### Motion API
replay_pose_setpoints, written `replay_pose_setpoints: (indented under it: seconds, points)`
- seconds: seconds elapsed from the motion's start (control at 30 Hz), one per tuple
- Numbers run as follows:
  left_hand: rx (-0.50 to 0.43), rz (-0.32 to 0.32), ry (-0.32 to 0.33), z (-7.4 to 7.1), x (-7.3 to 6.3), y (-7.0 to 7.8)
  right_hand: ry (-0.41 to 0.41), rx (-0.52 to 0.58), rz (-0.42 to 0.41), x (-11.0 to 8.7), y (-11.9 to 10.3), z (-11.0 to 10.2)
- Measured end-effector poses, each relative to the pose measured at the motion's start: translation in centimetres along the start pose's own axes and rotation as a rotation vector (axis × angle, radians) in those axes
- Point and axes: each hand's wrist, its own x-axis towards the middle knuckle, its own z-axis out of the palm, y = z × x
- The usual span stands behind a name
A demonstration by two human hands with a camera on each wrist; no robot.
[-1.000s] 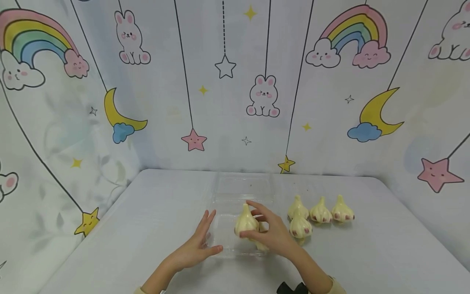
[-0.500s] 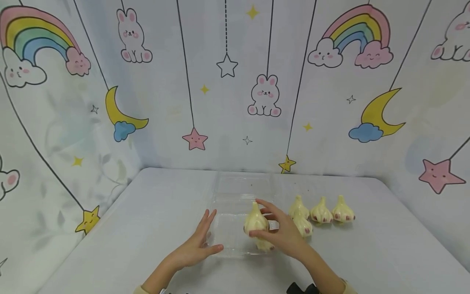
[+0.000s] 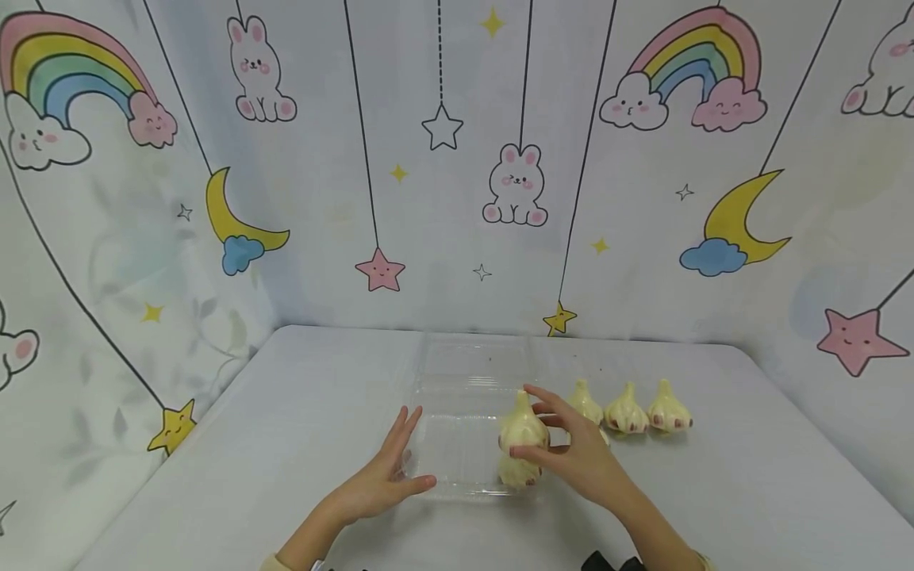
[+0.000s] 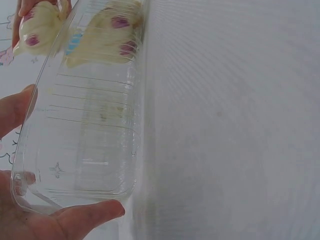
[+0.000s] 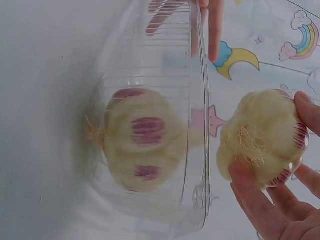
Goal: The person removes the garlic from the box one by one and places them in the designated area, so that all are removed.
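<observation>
My right hand [image 3: 581, 454] pinches a pale garlic bulb [image 3: 523, 428] with purple patches between thumb and fingers. In the right wrist view its tuft of roots shows, and the bulb [image 5: 265, 132] is beside the container's rim, outside the wall from that angle. Below it, another garlic bulb [image 3: 519, 473] sits in the right end of a clear plastic container [image 3: 457, 456]. My left hand [image 3: 378, 480] lies at the container's left end with fingers and thumb straight and spread. In the left wrist view the thumb runs along the clear wall [image 4: 90, 165] near a corner.
The container's clear lid [image 3: 474, 361] lies folded back behind it. Right of the container stand several more garlic bulbs [image 3: 669, 408], one partly hidden behind my right hand. A white table [image 3: 321, 396] is bordered by a printed curtain [image 3: 443, 206].
My right hand has moved right with the garlic bulb, from over the container's middle to above the bulb at its right end. The left hand has stayed in place.
</observation>
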Motion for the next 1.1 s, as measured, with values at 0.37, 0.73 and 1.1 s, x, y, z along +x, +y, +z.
replay_pose_setpoints:
  seconds: [0.37, 0.73, 1.1]
  points:
    - [0.002, 0.01, -0.022, -0.1, 0.0, 0.0, 0.024, -0.015, 0.026, -0.7, 0.3, -1.7]
    - [-0.004, 0.003, -0.013, -0.1, 0.0, 0.0, 0.03, -0.062, 0.041, -1.2, 0.7, -3.0]
    - [-0.002, 0.005, -0.015, -0.1, 0.0, 0.1, 0.072, -0.133, 0.021, -1.7, 1.3, -4.9]
